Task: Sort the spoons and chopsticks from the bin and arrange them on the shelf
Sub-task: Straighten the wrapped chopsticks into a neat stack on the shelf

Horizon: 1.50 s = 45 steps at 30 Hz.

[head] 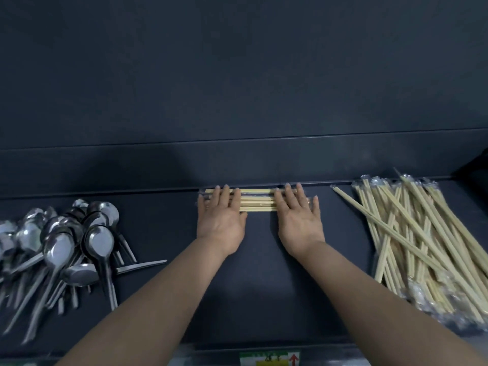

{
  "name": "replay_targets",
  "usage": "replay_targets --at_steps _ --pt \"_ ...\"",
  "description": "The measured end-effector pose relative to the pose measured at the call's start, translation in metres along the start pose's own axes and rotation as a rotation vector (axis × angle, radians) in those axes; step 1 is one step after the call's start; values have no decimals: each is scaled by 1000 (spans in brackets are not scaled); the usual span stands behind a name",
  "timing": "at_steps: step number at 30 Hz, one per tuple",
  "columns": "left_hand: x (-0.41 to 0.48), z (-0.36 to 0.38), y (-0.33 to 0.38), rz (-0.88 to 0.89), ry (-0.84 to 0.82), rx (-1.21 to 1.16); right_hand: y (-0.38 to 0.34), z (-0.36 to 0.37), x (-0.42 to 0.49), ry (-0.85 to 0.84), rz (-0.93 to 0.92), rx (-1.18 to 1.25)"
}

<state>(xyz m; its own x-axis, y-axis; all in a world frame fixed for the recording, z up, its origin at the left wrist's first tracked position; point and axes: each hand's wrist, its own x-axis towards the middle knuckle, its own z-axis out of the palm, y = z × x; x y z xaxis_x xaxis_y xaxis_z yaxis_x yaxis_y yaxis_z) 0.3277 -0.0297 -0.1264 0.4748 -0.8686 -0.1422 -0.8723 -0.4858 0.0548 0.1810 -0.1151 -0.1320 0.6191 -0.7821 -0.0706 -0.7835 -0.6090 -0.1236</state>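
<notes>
Pressing flat on the shelf [258, 286], you have both hands laid palm-down with straight fingers, holding nothing. Your left hand [220, 220] covers the left end of a neat row of chopsticks [257, 203], and your right hand [299, 223] covers its right end. The two hands sit apart, with the middle of the row showing between them. These chopsticks lie side by side, running left to right, in clear wrappers, and the farthest one is tight against the back lip [158, 167] of the shelf.

To your left, well apart from the hands, a pile of spoons [60, 247] lies with bowls mostly toward the back and handles toward you. To your right, a loose heap of chopsticks [422, 247], also wrapped, crosses at mixed angles near the shelf's end. A green and yellow label [269, 359] with a red arrow shows on the shelf's front edge below your arms.
</notes>
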Motion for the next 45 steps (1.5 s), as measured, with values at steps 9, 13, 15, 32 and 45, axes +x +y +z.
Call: replay_targets --at_steps 9,13,15,32,45 --pt "2 5 3 20 -57 -92 3 -1 11 -49 -7 33" --pt "-7 3 10 9 9 -98 3 -5 -6 -2 -55 39" --pt "-12 -1 23 62 58 -113 10 -10 -17 17 -90 27" --pt "-21 -20 214 276 -63 -490 194 -73 -108 280 370 26" --pt "-36 -12 270 187 153 -569 230 -67 -116 175 313 253"
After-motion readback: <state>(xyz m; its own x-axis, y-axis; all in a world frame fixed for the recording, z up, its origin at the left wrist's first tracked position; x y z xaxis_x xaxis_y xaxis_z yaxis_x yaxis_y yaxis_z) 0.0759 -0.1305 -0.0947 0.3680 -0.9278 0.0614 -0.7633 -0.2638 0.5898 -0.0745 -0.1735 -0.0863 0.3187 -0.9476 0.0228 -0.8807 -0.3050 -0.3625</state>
